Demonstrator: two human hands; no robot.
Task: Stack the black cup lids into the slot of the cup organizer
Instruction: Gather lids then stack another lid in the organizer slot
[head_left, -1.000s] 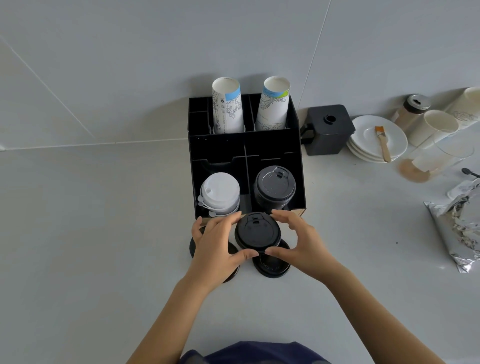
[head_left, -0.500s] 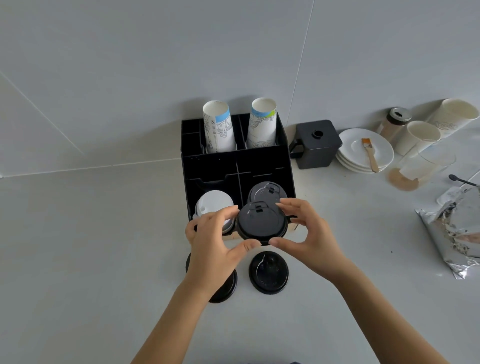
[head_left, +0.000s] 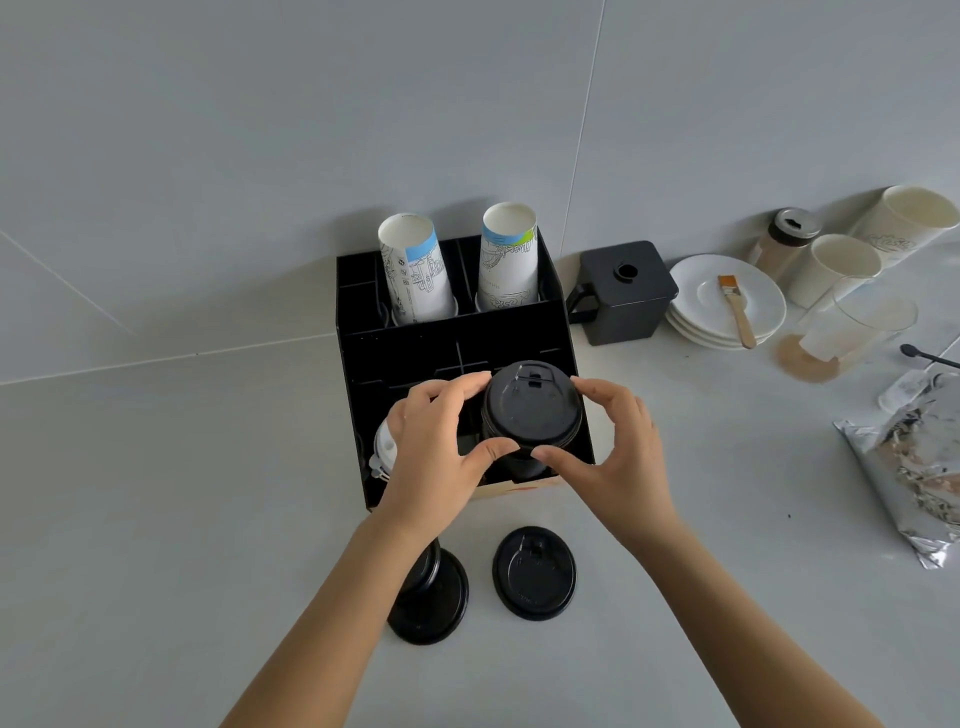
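Between both hands' fingertips (head_left: 498, 448) — black lid (head_left: 531, 402), over organizer (head_left: 452, 332) slot

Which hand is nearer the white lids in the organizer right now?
Left. The left hand is right beside the white lids, partly covering them, while gripping the black lid. The right hand holds that lid's far side, over the organizer's right slot.

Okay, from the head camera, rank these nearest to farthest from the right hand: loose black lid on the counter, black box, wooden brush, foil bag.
From the right hand:
1. Loose black lid, just below it
2. Black box, behind it
3. Wooden brush, on the plates, right
4. Foil bag, far right
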